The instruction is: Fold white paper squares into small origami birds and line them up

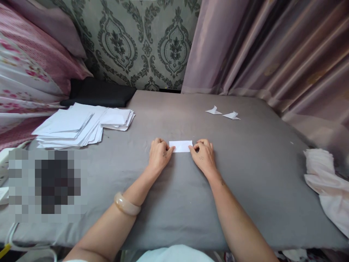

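A small white rectangle of paper [182, 146], seemingly folded, is held just above or on the grey cloth in the middle. My left hand [160, 152] pinches its left end between thumb and curled fingers. At the right end, my right hand [203, 154] does the same, thumb on the near corner. Two folded white paper figures with pointed tips, one at the left [214, 110] and one beside it [231, 115], rest farther back to the right of my hands.
Stacked white sheets [71, 127] lie at the back left, with a smaller paper pile [117, 118] on their right. Behind them is a black folded item [100, 91]. White cloth [324, 182] lies along the right edge. Curtains [245, 47] hang behind. A blurred patch hides the left front.
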A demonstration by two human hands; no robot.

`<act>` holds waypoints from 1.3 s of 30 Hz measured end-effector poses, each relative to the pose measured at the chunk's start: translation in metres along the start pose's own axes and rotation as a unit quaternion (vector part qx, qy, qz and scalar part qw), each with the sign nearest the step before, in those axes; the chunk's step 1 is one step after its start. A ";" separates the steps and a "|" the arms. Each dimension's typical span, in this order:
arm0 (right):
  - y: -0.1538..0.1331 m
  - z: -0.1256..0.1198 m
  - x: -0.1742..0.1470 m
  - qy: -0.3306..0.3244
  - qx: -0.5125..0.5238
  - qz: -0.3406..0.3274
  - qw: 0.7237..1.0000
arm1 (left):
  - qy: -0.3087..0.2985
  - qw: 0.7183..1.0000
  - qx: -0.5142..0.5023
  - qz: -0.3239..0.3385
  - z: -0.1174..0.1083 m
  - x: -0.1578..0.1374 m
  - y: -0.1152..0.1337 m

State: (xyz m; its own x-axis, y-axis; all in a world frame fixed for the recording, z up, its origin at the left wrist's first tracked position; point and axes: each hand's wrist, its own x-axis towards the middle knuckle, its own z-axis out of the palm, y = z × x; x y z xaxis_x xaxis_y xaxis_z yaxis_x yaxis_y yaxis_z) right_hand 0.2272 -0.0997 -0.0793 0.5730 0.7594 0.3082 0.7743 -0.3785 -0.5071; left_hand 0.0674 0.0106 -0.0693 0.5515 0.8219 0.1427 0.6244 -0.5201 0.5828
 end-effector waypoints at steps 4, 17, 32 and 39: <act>0.000 -0.001 0.000 -0.002 -0.005 0.003 1.000 | -0.010 1.000 0.006 0.005 -0.001 0.001 -0.001; 0.006 -0.003 0.001 -0.016 0.016 -0.013 1.000 | -0.048 0.997 0.040 0.036 -0.013 -0.002 -0.014; 0.011 -0.004 0.003 -0.024 0.040 -0.015 0.999 | -0.130 0.956 0.043 0.258 -0.013 -0.009 0.002; 0.015 -0.001 0.003 -0.019 0.042 -0.030 0.998 | -0.137 0.943 0.074 0.295 -0.010 -0.018 0.018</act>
State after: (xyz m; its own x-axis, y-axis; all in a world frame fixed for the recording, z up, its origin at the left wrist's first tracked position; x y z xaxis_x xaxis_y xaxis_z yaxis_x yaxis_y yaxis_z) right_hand 0.2403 -0.1039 -0.0853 0.5135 0.8002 0.3098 0.7814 -0.2869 -0.5542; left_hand 0.0635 -0.0110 -0.0530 0.9362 0.3000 0.1833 0.2240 -0.9109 0.3465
